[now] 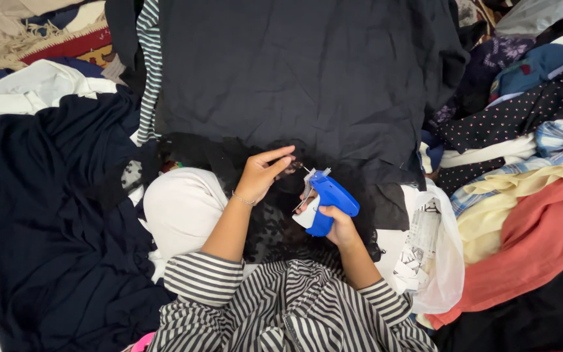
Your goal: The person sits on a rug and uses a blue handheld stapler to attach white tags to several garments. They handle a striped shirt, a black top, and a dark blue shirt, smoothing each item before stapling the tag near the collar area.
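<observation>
A large black garment (294,72) with a lace hem lies spread over my lap. My left hand (262,173) pinches the lace edge of it between thumb and fingers. My right hand (339,225) grips a blue tagging gun (327,199) with a white trigger, its needle pointing up-left toward the pinched lace. The needle tip sits just beside my left fingertips. I wear striped sleeves (281,313).
A clear plastic bag (434,254) of paper tags rests by my right knee. A navy garment (47,215) lies to the left. Piled clothes, orange (535,241), pale yellow, plaid and dotted, fill the right side. A white garment (34,88) lies at upper left.
</observation>
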